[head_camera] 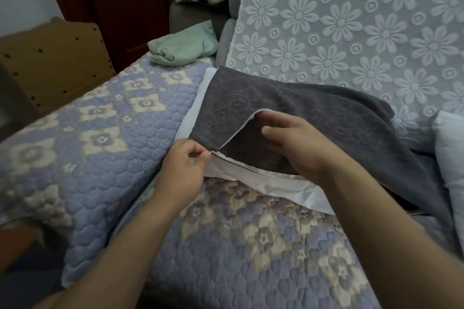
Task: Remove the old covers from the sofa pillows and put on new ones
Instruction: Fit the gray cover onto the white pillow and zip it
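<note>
Quilted sofa seat (246,246) carries the pillow. Left hand (183,170) pinches zipper pull (212,152) at grey cover (288,108) corner; right hand (298,148), fingers relaxed, rests on the cover, white insert (263,180) peeking out beneath.

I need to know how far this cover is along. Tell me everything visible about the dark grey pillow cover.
The dark grey pillow cover looks like coarse woven fabric with a pale lining. It lies rumpled on the quilted sofa seat, partly over a white pillow. Its zipper edge is open; the left hand pinches the zipper pull, and the right hand rests at the opening.
</note>
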Motion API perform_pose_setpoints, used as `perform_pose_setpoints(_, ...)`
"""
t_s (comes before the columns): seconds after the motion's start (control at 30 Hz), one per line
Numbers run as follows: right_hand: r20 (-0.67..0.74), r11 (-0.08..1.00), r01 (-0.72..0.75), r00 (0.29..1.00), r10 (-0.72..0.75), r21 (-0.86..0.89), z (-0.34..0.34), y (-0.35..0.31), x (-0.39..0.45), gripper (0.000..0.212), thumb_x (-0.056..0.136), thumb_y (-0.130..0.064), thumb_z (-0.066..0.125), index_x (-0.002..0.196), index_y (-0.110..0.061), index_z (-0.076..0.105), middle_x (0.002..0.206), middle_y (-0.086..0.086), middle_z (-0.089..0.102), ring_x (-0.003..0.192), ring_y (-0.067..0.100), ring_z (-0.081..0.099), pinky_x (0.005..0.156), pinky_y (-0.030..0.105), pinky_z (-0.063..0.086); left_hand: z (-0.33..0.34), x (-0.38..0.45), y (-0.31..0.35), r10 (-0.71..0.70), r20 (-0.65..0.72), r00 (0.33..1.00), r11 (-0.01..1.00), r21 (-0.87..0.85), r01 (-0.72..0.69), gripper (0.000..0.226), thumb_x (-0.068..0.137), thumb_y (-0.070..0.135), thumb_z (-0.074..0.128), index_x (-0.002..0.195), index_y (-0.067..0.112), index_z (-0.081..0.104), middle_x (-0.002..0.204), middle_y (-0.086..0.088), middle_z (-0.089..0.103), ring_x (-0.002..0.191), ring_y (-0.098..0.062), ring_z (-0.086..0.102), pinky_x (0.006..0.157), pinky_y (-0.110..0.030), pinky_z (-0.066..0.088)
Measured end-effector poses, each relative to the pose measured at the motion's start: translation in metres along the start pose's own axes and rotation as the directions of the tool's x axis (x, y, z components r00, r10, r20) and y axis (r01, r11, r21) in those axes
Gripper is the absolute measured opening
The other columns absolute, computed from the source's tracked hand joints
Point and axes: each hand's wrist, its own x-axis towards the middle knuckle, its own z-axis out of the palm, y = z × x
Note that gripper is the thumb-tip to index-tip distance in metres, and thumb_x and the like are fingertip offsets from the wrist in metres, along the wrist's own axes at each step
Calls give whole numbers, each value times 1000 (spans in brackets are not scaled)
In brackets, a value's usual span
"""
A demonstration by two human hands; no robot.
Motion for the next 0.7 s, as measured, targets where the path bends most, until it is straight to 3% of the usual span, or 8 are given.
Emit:
perform_pose_setpoints(0.1,42,869,203,978,-206,-452,15,-11,22,39,97,-2,54,128,-21,68,127,-11,67,128,10,56,114,29,38,1,6,3,-109,53,993,989,-99,114,19,89,17,65,70,18,61,82,1,61,82,-19,61,80,-41,51)
perform_pose_setpoints(0.17,91,795,287,955,-283,-534,22,-15,34,42,93,0,56,127,-20,69,132,-10,65,129,6,54,115,27,37,-1,10,12,-183,120,976,941,-267,210,16,78,23,58,62,21,59,70,7,60,78,-18,60,86,-47,53)
perform_pose_setpoints(0.27,83,788,323,940,-330,-525,27,-17,43,44,87,2,60,122,-23,70,122,-12,69,119,1,60,110,28,43,-3,19,19,-161,224,961,852,-459,250,21,72,18,49,52,23,52,61,7,48,68,-7,52,88,-44,51)
perform_pose_setpoints(0.37,90,752,366,920,-381,-549,26,-18,44,45,84,-1,67,122,-25,69,124,-13,67,117,1,59,107,25,44,-6,27,22,-37,409,912,645,-687,335,16,73,8,47,58,12,43,67,-7,38,70,-15,45,85,-39,47)
perform_pose_setpoints(0.47,95,833,360,930,-354,-420,22,-19,35,39,84,-12,77,119,-28,68,115,-7,69,100,10,69,95,33,55,-8,31,23,121,535,836,430,-787,442,7,77,6,42,79,0,47,83,-17,47,88,-31,50,98,-43,50)
perform_pose_setpoints(0.53,57,881,316,947,-317,-353,19,-22,27,28,84,-20,80,107,-28,68,99,-3,70,85,17,71,81,37,60,-6,30,23,164,552,817,390,-797,461,32,81,5,39,101,-18,46,105,-27,52,108,-41,51,103,-51,51)
perform_pose_setpoints(0.63,74,833,345,934,-349,-433,17,-28,14,12,84,-17,79,85,-20,67,84,-1,70,77,15,69,73,35,58,-1,28,26,202,556,806,404,-797,449,43,82,5,40,104,-31,39,117,-37,53,112,-46,59,98,-49,52)
perform_pose_setpoints(0.7,139,835,361,932,-334,-416,16,-29,5,9,86,-10,76,82,-15,70,82,-2,72,77,13,69,75,35,58,0,29,27,203,545,814,419,-799,430,49,83,7,41,109,-34,35,126,-48,47,117,-47,56,100,-49,51)
